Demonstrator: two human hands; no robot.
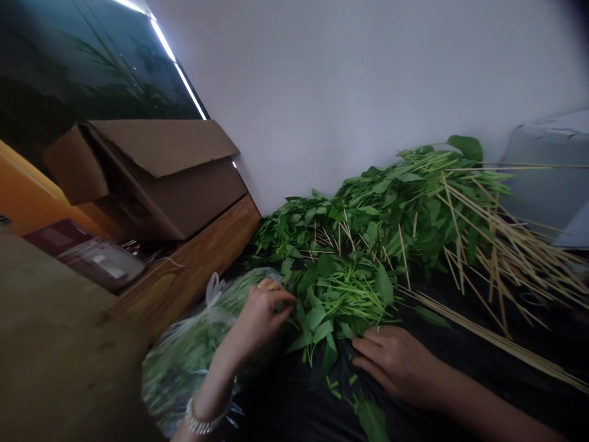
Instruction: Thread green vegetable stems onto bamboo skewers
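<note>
Beside the near left edge of a small pile of cut leafy greens [350, 294] is my left hand [264, 310], its fingers curled together; whatever they may hold is hidden. My right hand [391, 362] rests low at the near right of that pile. Its fingers reach forward with slight gaps and touch the edge of the leaves and black plastic sheet [294, 393]. Some cut bits of stem and a loose leaf [372, 420] lie in front of my right hand. Under my left forearm bulges a clear plastic bag [184, 362] full of greens.
A larger heap of greens [391, 196] lies against the white wall [345, 92]. Many thin wooden sticks [515, 258] spread at the right, with more long sticks [488, 334] nearer. An opened cardboard box [170, 184] stands at left by the wooden ledge [193, 276].
</note>
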